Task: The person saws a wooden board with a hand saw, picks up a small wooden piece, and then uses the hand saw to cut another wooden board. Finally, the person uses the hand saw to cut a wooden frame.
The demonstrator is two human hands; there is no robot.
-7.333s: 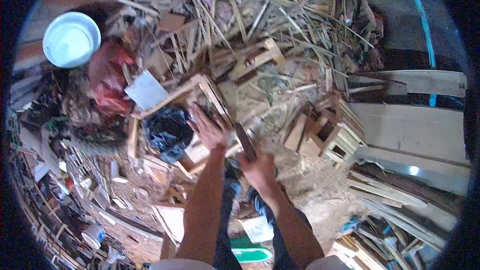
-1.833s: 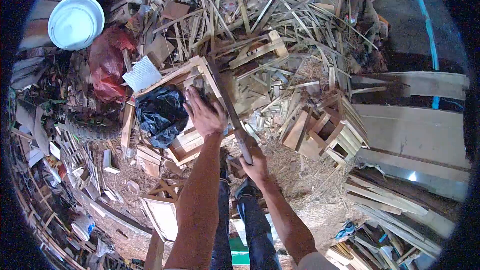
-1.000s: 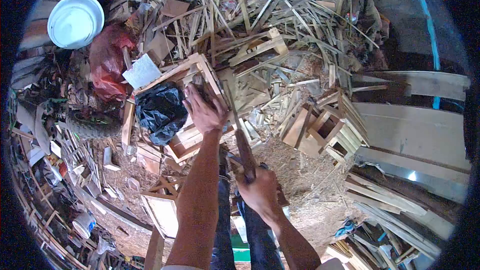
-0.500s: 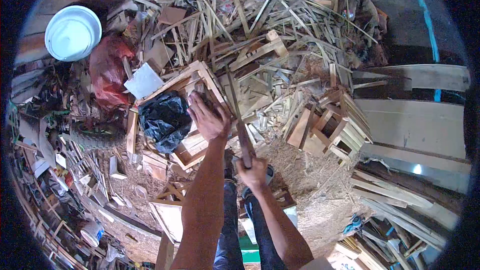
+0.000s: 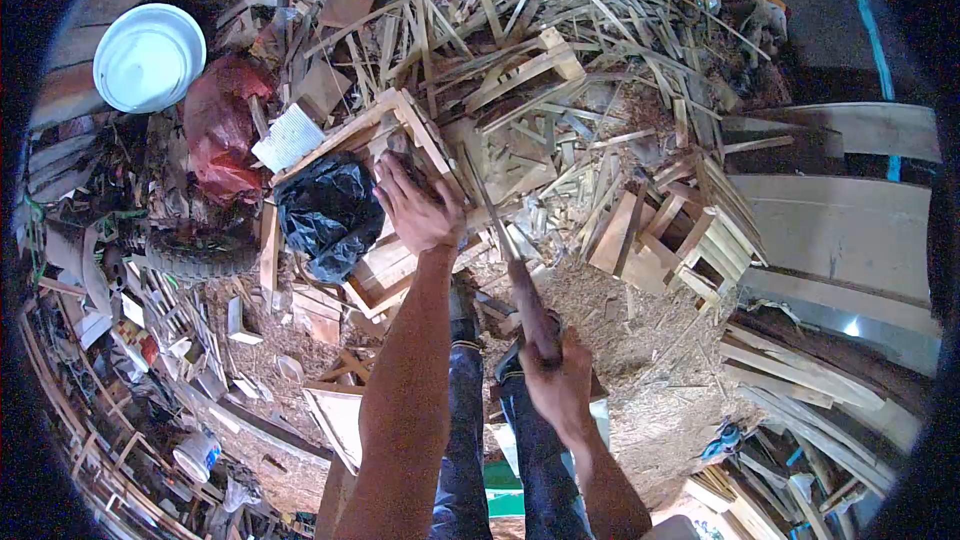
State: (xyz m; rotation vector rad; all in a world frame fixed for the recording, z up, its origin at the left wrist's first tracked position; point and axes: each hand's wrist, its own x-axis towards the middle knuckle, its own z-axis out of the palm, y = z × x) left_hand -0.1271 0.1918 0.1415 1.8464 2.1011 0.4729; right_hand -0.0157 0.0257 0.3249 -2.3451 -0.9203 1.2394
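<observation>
My left hand point(image 5: 418, 208) presses on a wooden piece at the corner of a wooden frame point(image 5: 427, 137), its fingers spread. A crumpled black plastic bag point(image 5: 328, 212) lies in the frame, left of that hand. In my right hand point(image 5: 560, 372) is the dark handle of a long, thin tool point(image 5: 523, 290), perhaps a saw or a large file. Its narrow blade points up and left, passing beside the frame's right edge. Whether the blade touches the frame I cannot tell.
Thin wood offcuts point(image 5: 500, 0) are heaped at the back. A slatted wooden crate point(image 5: 670, 230) stands right of the tool. At the upper left are a white bucket point(image 5: 148, 58) and a red bag point(image 5: 222, 130). Planks point(image 5: 800, 365) lie at the right.
My right hand has moved down and to the right, drawing the tool back with it. My left hand remains at the frame's corner. The whole view has shifted slightly.
</observation>
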